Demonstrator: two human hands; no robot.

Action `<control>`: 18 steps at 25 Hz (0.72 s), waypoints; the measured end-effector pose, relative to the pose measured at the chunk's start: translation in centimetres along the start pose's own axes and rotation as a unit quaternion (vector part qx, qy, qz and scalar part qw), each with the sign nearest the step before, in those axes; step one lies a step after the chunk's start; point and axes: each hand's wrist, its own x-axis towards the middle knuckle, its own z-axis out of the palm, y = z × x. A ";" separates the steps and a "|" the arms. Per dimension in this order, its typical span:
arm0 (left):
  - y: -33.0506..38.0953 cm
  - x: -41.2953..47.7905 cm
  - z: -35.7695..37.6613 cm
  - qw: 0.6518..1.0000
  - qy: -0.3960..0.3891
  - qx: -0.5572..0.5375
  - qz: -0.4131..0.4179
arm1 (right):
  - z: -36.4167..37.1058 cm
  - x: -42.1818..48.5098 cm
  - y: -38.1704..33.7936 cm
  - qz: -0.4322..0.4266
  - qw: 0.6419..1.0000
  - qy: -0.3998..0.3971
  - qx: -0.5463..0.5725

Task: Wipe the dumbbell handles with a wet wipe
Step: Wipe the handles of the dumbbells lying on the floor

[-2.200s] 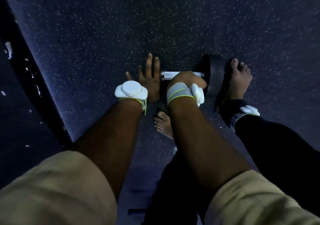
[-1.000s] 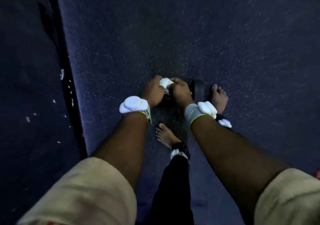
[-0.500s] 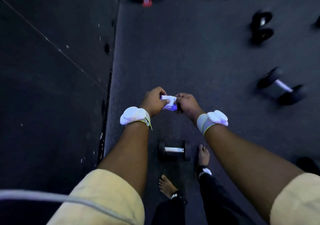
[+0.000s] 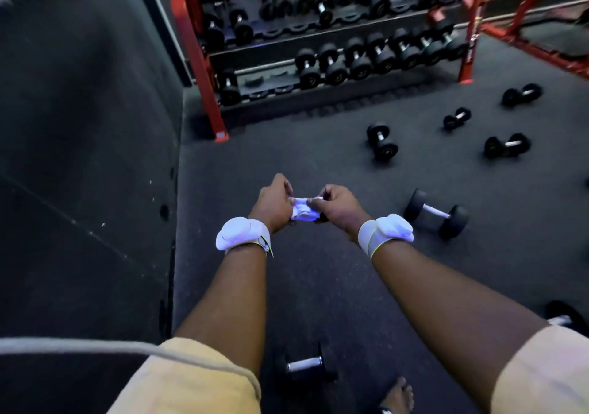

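Note:
A crumpled white wet wipe (image 4: pixel 303 211) is stretched between my two hands in front of me, well above the floor. My left hand (image 4: pixel 273 203) pinches its left end and my right hand (image 4: pixel 334 205) pinches its right end. Down by my feet a small black dumbbell (image 4: pixel 302 365) with a silver handle lies on the dark rubber floor. A larger dumbbell (image 4: pixel 435 213) lies to the right of my right hand. Several more dumbbells, such as one at the middle right (image 4: pixel 381 141), are scattered further off.
A red-framed rack (image 4: pixel 204 63) full of black dumbbells stands ahead. A dark padded wall (image 4: pixel 83 158) runs along the left. My bare foot (image 4: pixel 398 394) shows at the bottom edge. Another dumbbell end (image 4: pixel 564 316) peeks out at the right.
I have risen from the dumbbell I was wiping; it now lies near my feet. Both hands came up and took the wipe between them. My view lifted to the rack.

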 end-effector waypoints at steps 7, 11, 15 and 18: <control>8.5 6.0 5.7 0.993 -0.097 0.041 0.054 | -10.5 3.2 0.1 -0.007 0.999 0.028 0.044; 14.3 10.7 9.8 0.991 -0.092 0.054 0.085 | -17.9 5.9 0.1 0.010 0.998 -0.017 0.057; 18.9 14.3 13.8 0.987 -0.087 0.071 0.119 | -24.2 8.3 0.7 0.010 0.998 0.027 0.051; 22.3 16.5 17.1 0.990 -0.108 0.014 0.087 | -27.7 10.2 1.1 0.013 0.995 0.074 0.069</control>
